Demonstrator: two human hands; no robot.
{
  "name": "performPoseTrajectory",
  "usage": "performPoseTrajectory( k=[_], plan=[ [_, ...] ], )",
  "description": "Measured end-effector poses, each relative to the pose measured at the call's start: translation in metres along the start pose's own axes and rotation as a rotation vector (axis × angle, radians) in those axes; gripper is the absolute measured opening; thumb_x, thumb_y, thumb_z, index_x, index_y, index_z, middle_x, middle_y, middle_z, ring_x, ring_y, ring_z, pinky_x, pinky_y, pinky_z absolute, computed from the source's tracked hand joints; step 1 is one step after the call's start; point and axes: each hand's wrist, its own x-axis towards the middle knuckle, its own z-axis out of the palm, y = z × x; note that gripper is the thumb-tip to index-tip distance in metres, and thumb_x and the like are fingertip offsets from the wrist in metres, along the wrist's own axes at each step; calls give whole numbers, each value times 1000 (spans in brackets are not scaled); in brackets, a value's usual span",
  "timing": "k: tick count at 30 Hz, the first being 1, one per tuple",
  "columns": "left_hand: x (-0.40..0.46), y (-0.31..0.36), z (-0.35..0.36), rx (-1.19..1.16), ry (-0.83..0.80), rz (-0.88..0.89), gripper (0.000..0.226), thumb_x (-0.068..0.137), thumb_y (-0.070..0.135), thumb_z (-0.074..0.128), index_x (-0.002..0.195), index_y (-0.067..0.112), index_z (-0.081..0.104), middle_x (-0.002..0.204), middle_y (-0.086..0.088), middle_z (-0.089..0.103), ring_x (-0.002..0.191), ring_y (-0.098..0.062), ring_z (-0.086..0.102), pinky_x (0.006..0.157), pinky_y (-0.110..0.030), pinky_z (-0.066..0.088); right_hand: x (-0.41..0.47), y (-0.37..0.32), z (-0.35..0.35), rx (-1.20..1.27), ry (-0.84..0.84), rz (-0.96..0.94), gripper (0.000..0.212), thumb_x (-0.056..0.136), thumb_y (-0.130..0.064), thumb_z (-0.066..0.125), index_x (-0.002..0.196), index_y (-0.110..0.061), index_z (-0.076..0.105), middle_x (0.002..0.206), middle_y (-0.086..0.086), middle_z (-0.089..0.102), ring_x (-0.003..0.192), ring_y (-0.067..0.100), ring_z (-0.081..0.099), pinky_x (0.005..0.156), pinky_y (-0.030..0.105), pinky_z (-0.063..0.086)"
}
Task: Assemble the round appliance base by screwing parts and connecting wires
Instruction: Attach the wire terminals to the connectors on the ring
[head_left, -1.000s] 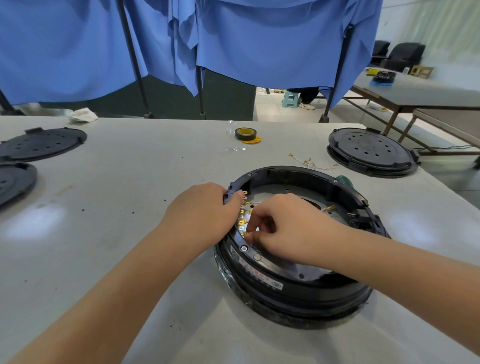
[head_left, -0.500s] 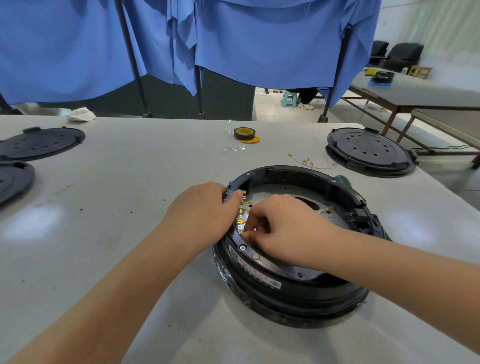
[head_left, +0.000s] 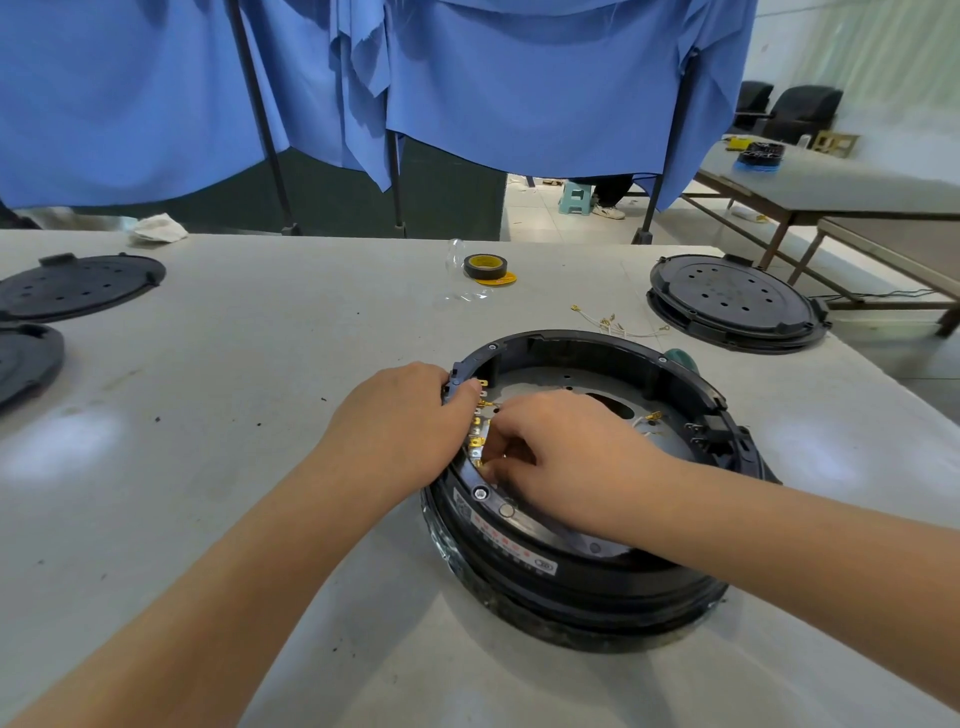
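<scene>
The round black appliance base (head_left: 582, 582) lies on the grey table, open side up, with a metal plate (head_left: 550, 382) inside. A row of brass terminals (head_left: 480, 421) runs along its left inner wall. My left hand (head_left: 400, 421) grips the base's left rim, fingers curled over the edge by the terminals. My right hand (head_left: 566, 457) reaches inside, its curled fingers pinching a brass terminal at the lower end of the row. A loose wire with a brass connector (head_left: 652, 415) lies on the plate, right of my hand.
Spare wires (head_left: 615, 325) lie behind the base. A black tape roll (head_left: 484, 266) and yellow disc sit at the table's far middle. Black round covers (head_left: 732, 301) (head_left: 78, 286) rest at right and left, another (head_left: 26, 358) at the left edge. Blue curtains hang behind.
Both hands stay at the terminal row; the right hand's fingers have shifted only slightly. The base has not moved.
</scene>
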Motion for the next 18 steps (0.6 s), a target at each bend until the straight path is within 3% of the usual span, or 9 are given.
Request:
performPoseTrajectory(
  k=[5,12,18],
  plan=[
    [0,0,1,6,10,-7,43,96,50,38,86,17,66,73,-1,55,77,-24,54,60,-32,33,-1,-2,1,12,-9,33,13,91,-34,56,86,-23,59,85,-4,55,81,18,53,69,29,40],
    [1,-1,2,-1,7,-10,44,97,49,38,91,17,67,85,-6,63,83,-26,56,65,-32,37,0,-3,2,6,-9,42,13,91,-32,55,90,-20,62,89,-1,60,86,21,57,73,30,43],
    [1,-1,2,1,9,-3,44,97,49,37,95,18,67,86,-5,63,80,-23,54,65,-32,37,2,-4,1,-69,1,-53,8,93,-26,54,86,-23,51,100,1,62,94,22,57,76,32,42]
  ],
)
